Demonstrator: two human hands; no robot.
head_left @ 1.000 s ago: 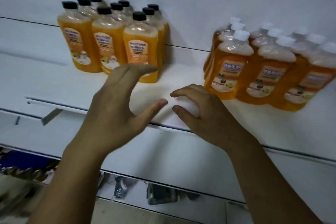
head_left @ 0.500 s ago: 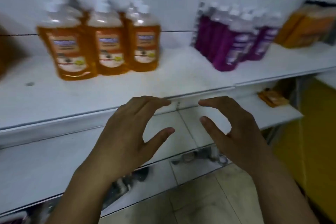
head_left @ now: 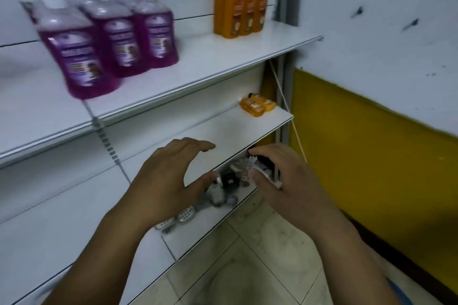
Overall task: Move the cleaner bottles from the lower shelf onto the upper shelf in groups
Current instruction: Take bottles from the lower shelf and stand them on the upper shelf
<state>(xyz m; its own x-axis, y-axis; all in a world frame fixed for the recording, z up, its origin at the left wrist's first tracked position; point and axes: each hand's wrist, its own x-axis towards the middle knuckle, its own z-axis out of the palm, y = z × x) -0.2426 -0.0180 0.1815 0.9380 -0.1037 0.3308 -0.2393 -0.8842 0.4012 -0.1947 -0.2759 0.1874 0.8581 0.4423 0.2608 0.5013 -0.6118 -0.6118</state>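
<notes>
HANDS POISED AT THE SHELVES: My left hand and right hand hover side by side at the edge of the lower shelf. The fingers are spread and loosely curved, thumbs facing each other, holding nothing. The small orange bottles, the only ones I can see on that shelf, lie flat and touching, well beyond my right fingertips at the shelf's far end. Above my fingers runs the upper shelf. On it, purple bottles stand up and to the left, and tall orange bottles stand high above my right hand, with bare shelf between the two groups. Just past my thumbs, clutter sits on the bottom shelf.

The step in hand, as I judge it, is the reach for the small bottles. To do it well I would carry both hands forward and right, under the upper shelf's lip, and close one on each side of the cluster so it lifts as one group. Whether there are two or three I cannot tell. They lie flat and look slippery, so a squeeze from both sides should serve better than a pinch. I would draw them toward me before raising them, then stand them in the bare gap.
</notes>
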